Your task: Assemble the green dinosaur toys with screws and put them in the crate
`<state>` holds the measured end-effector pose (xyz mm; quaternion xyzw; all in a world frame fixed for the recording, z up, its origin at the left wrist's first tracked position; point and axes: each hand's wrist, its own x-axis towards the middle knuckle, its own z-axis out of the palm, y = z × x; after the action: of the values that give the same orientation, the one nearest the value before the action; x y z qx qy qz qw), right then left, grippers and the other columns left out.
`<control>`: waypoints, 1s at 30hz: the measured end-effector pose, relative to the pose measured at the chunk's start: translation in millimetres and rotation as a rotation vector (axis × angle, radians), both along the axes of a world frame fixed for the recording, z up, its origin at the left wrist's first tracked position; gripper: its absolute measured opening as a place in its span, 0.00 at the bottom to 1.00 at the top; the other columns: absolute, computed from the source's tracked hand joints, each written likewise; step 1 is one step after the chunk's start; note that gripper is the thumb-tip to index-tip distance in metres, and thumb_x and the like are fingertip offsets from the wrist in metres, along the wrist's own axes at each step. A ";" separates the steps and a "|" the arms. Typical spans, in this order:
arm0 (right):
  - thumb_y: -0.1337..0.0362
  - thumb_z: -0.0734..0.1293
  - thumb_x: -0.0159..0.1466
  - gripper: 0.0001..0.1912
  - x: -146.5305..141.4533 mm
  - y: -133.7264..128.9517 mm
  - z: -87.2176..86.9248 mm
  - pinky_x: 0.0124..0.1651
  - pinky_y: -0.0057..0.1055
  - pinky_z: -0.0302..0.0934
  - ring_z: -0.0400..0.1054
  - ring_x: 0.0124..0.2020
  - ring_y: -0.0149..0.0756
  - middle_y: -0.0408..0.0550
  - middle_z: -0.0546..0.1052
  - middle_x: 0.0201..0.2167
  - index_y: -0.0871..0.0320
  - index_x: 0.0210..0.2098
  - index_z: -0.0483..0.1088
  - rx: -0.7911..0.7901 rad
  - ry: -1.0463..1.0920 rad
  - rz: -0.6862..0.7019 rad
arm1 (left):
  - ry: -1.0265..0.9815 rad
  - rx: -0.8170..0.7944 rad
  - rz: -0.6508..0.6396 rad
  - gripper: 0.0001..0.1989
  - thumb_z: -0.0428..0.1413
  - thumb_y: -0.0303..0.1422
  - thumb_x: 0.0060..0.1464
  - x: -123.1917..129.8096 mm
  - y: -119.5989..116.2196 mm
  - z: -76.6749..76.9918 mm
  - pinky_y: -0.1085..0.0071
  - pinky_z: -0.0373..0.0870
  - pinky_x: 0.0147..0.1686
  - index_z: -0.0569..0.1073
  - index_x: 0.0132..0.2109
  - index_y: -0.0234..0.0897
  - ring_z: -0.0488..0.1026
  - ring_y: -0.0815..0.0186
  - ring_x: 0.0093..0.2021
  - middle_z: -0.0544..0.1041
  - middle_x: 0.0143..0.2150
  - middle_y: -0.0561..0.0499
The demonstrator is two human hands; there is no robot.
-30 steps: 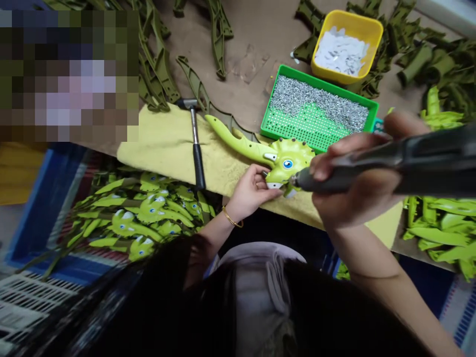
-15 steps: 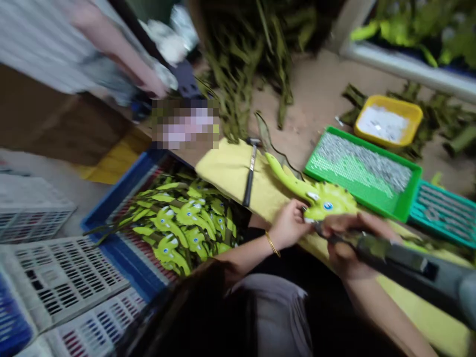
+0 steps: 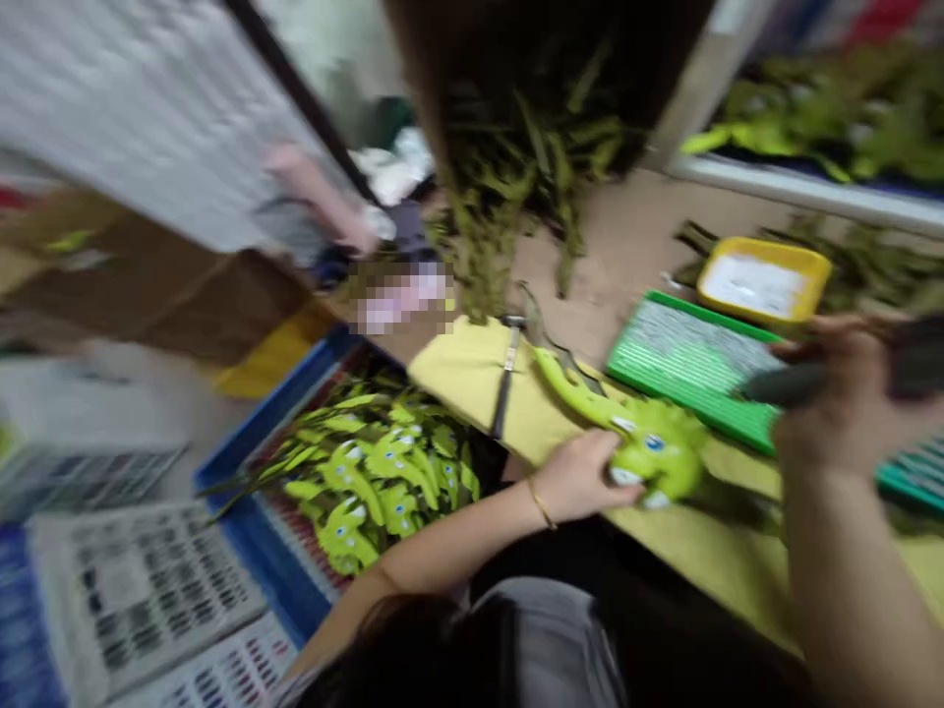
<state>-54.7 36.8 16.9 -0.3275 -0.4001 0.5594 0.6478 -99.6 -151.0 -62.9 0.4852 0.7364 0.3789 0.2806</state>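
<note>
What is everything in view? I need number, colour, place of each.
Toy: one, lime, centre
Tool: one, dark, right side
Hammer: one, black handle, on yellow cloth
Tray: one, green, beyond toy
Second tray: one, teal, right edge
Tub: one, yellow, behind tray
Loose parts: many, olive, on table
Other toys: many, lime, in blue crate
Crates: several, white, lower left
Co-worker's arm: one, bare, upper left
Left hand: one, bare, on toy
Right hand: one, bare, around tool

dim overall, with motion blur strongest toward the edges.
</note>
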 end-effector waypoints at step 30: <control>0.54 0.70 0.59 0.15 16.4 16.0 -57.5 0.27 0.26 0.66 0.67 0.22 0.24 0.38 0.74 0.32 0.47 0.44 0.68 0.485 -0.287 0.242 | -0.857 0.072 0.695 0.25 0.67 0.36 0.43 -39.7 10.1 9.6 0.71 0.78 0.30 0.59 0.42 0.39 0.77 0.68 0.26 0.78 0.29 0.55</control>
<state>-38.4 52.8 -40.6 -0.1891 -0.6453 0.4688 0.5728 -139.3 -141.0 -53.3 0.0254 0.6596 0.6378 0.3969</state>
